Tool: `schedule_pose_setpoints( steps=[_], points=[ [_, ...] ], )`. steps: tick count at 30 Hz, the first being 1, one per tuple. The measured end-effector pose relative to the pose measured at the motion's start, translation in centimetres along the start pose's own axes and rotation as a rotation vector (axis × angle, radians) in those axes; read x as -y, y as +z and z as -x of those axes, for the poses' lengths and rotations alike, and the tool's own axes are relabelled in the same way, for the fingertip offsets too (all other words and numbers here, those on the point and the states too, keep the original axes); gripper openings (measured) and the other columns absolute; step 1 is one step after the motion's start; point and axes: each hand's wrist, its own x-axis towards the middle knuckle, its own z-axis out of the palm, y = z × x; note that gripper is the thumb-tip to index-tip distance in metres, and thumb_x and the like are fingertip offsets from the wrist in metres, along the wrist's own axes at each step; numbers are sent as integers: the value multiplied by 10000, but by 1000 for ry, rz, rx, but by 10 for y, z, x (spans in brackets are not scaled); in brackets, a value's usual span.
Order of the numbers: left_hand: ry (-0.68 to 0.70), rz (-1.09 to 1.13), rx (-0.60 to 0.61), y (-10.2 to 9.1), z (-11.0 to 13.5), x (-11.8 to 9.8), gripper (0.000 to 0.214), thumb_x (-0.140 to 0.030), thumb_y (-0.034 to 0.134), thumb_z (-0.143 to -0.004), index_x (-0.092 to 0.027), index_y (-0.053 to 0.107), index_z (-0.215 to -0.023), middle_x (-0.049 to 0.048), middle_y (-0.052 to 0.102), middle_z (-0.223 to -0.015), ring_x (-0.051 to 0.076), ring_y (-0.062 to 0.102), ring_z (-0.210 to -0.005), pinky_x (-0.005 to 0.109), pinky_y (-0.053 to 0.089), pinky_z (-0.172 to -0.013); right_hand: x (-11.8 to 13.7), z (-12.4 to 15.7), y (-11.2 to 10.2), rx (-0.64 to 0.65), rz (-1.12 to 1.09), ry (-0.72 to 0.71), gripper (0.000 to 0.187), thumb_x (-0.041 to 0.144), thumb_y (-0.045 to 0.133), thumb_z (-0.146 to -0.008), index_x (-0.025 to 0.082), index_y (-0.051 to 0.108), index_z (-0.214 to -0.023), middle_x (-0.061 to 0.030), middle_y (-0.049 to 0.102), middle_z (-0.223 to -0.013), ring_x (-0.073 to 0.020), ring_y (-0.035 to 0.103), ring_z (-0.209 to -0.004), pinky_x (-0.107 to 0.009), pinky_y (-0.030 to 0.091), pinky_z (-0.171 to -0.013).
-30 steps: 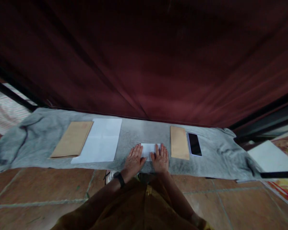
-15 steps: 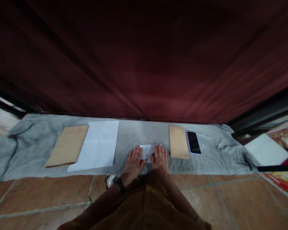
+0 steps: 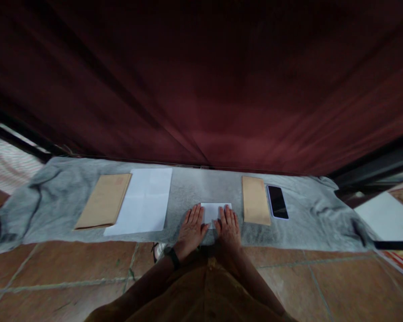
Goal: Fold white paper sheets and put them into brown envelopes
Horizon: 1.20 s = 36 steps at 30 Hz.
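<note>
Head view: small white paper rectangle (image 3: 211,213) lies on soft grey cloth (image 3: 201,185), between the hands.
Left hand (image 3: 190,227): fingers straight, flat at the paper's left edge.
Right hand (image 3: 229,228): fingers outstretched over its right side, gripping nothing.
Pressing: best done evenly, edges aligned.

Hands (image 3: 190,229) flat on paper (image 3: 211,213), phone (image 3: 278,202) beside envelope (image 3: 256,201)

One left hand (image 3: 190,228), one right hand (image 3: 229,229), one small white paper (image 3: 211,211), one large white paper (image 3: 147,199), two brown envelope piles (image 3: 105,200) (image 3: 256,202), one phone (image 3: 278,202), one watch (image 3: 172,257), one cloth (image 3: 201,183)
</note>
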Motion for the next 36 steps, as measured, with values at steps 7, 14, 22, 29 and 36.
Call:
schedule_pose_setpoints(
  steps=[7,14,22,29,36],
  points=[
    [10,8,-35,3,1,1,646,-450,413,-1014,-70,393,-1536,169,387,-1613,280,301,-1529,459,265,-1244,-6,7,-3,24,-14,45,593,324,457,-1032,127,345,-1580,-189,344,-1629,-314,379,-1473,-501,352,-1168],
    [6,47,-29,2,-1,1,643,-446,395,-1020,-63,394,-1537,185,400,-1600,292,335,-1513,478,274,-1236,-9,9,-4,29,-58,83,600,355,459,-1038,123,340,-1578,-200,355,-1622,-320,382,-1470,-516,366,-1164],
    [-7,129,-59,8,-4,5,643,-445,399,-1012,-94,383,-1551,187,425,-1585,303,374,-1493,497,286,-1226,-14,13,-6,-24,-142,96,638,318,497,-1020,140,272,-1591,-212,376,-1605,-328,377,-1474,-559,401,-1135],
    [-140,182,-118,8,-10,-1,753,-526,431,-988,-37,338,-1554,248,365,-1603,359,331,-1506,525,334,-1195,-19,6,3,-62,-254,149,560,194,479,-964,135,403,-1515,-211,473,-1530,-323,431,-1432,-581,426,-1117],
    [-172,292,-152,21,-16,-1,655,-417,524,-946,-54,432,-1483,254,446,-1553,392,364,-1481,583,339,-1180,-27,0,12,-100,-484,202,525,189,534,-909,204,513,-1434,-179,533,-1465,-316,522,-1347,-546,503,-1068]
  ],
)
